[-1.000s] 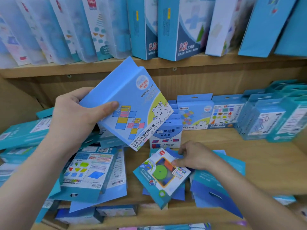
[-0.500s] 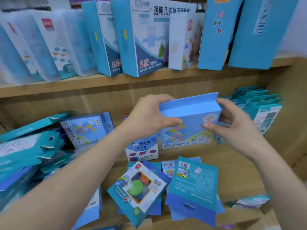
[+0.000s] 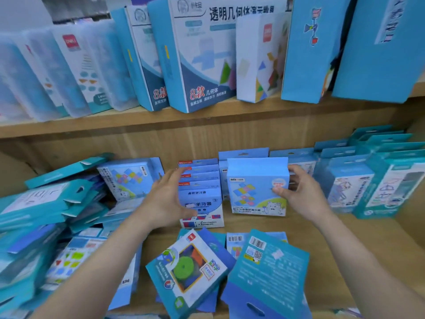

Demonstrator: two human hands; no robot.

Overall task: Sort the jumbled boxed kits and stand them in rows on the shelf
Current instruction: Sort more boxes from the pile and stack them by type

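The light blue cardboard kit box [image 3: 255, 189], printed with a net of coloured squares and a white bear, stands upright on the lower wooden shelf [image 3: 372, 245], hang tab up and front facing out. The right hand [image 3: 305, 194] grips it at its right edge. The thumb [image 3: 279, 192] lies on the front face and the fingers [image 3: 296, 171] curl round behind the upper corner. Close behind it stand more light blue tabbed boxes [image 3: 243, 155], of which only tabs and edges show.

Just to the left of the kit box is a row of white-and-blue boxes [image 3: 202, 199], one behind another. The left hand [image 3: 167, 201] is open with fingers spread at the left side of that row, and its thumb crosses the lower front of the nearest box. I cannot tell whether it presses on them.

Further left a second bear-printed light blue box [image 3: 128, 178] leans at a tilt. Beside it is a jumbled heap of flat teal boxes [image 3: 41, 203], lying at all angles. On the right side of the shelf, teal window boxes [image 3: 345, 187] stand upright in rows.

At the front of the shelf a flat box with a green disc behind its window [image 3: 186, 270] lies skewed on top of other blue packs. Touching its right side, a blue pack lying face down [image 3: 269, 279] shows a barcode near its top corner.

The upper wooden shelf [image 3: 161, 120] carries tall blue-and-white boxes [image 3: 202, 65] that stand close together, several leaning.
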